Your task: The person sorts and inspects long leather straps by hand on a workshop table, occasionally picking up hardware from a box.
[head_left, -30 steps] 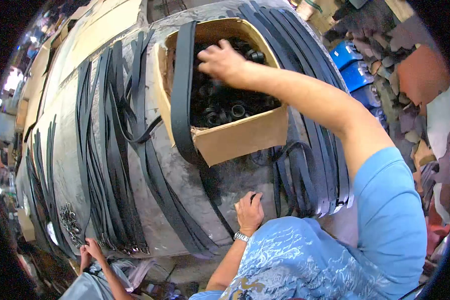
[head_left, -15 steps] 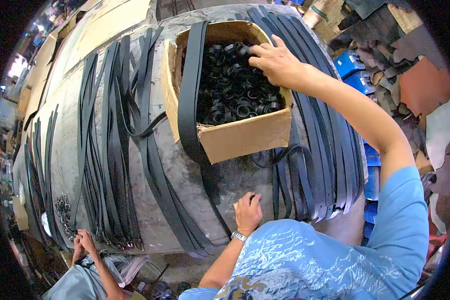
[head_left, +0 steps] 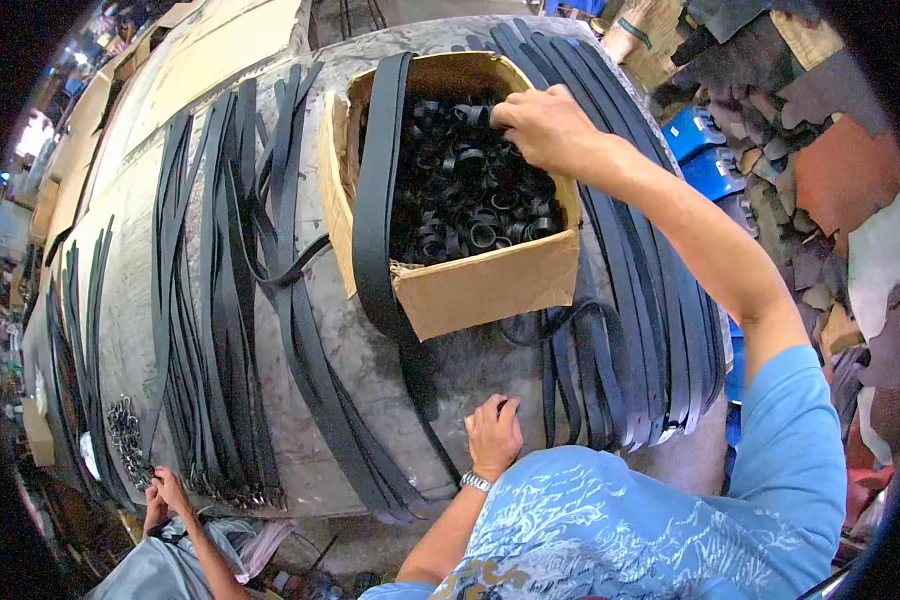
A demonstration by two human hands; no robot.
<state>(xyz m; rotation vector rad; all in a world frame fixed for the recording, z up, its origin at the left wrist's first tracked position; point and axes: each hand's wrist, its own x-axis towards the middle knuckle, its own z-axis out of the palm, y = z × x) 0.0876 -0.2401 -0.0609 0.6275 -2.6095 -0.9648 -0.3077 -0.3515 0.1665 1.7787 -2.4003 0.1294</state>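
A cardboard box (head_left: 485,285) full of small black belt loops (head_left: 470,190) stands on the table. Over the box's far right part is my right hand (head_left: 550,130), fingers bent and drawn together above the loops. What its fingertips hold, if anything, is hidden. Low on the table, in front of the box, my left hand (head_left: 493,440) rests with curled fingers. A small black piece (head_left: 510,405) shows between its thumb and fingers. One wide black belt strap (head_left: 378,190) hangs over the box's left side and onto the table.
Bundles of black straps (head_left: 235,320) lie left of the box, and more straps (head_left: 660,280) lie to its right. Metal buckles (head_left: 125,435) are piled at the left, beside another person's hands (head_left: 165,490). Blue bins (head_left: 705,150) and leather scraps (head_left: 850,180) are beyond the right edge.
My right hand has shifted slightly left, and its fingers have gone from spread to drawn together. My left hand stays nearly in place. The view has moved a little.
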